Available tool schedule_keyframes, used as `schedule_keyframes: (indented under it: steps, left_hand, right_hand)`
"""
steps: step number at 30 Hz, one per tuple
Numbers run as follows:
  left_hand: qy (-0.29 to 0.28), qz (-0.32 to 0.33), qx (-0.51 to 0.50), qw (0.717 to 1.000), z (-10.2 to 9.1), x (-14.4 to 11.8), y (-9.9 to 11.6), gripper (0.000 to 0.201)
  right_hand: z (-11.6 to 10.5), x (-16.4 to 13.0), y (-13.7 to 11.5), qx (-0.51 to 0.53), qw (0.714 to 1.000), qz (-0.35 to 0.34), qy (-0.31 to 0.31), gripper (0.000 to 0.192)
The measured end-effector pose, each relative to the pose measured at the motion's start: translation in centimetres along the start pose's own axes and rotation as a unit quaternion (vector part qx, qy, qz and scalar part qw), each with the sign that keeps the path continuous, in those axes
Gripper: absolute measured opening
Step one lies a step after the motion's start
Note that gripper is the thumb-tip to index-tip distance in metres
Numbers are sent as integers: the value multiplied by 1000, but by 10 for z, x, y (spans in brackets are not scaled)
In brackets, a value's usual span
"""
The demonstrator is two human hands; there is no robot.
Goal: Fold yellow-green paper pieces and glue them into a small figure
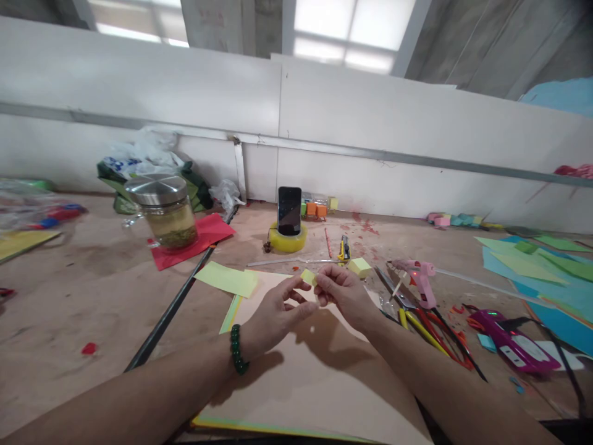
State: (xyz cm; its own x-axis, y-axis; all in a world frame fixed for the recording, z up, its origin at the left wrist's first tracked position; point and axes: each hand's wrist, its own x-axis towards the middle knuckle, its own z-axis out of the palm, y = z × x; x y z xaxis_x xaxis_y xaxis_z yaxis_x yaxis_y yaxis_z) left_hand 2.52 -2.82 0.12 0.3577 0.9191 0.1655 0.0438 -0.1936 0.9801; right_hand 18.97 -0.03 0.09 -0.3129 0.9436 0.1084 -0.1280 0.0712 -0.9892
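Observation:
A small pale-yellow folded paper piece [309, 277] is pinched between the thumb and fingers of my right hand [341, 295], above the stack of coloured paper sheets [324, 383]. My left hand [280, 306], with a green bead bracelet [237, 349] at the wrist, comes to the piece from the left. Its forefinger is at the paper's edge, while the thumb stands apart below. A pale-yellow paper box [359, 267] sits just behind my right hand. To the left, a flat light-green paper strip [227, 279] lies partly over the stack.
A phone [290, 211] stands in a yellow tape roll [288, 240]. Left are a glass tea jar [167, 216] and red paper [215, 232]. Right are a pink glue gun [420, 281], red-handled scissors [445, 337], yellow-handled pliers [428, 330], a purple power strip [514, 343] and a box cutter [344, 248].

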Motion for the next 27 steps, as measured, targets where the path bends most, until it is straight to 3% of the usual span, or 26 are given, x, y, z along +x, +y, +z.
schedule_keyframes:
  steps: [4, 10, 15, 19, 24, 27]
  left_hand:
    - [16, -16, 53, 998, 0, 4, -10, 46]
    - [5, -40, 92, 995, 2, 1, -16, 34]
    - [-33, 1, 126, 991, 4, -4, -9, 27]
    - [-32, 4, 155, 987, 3, -5, -6, 32]
    - [-18, 4, 177, 984, 2, -6, -6, 29]
    - [-17, -5, 175, 984, 2, -6, -7, 31]
  right_hand:
    - [6, -3, 5, -10, 997, 56, -53, 43]
    - [3, -7, 1, -174, 984, -49, 3, 31]
    - [0, -4, -1, -92, 991, -34, -91, 34]
    - [0, -2, 1, -51, 993, -44, -98, 34]
    - [1, -5, -2, -120, 983, -120, -71, 30]
    - [2, -6, -6, -201, 959, -195, -46, 27]
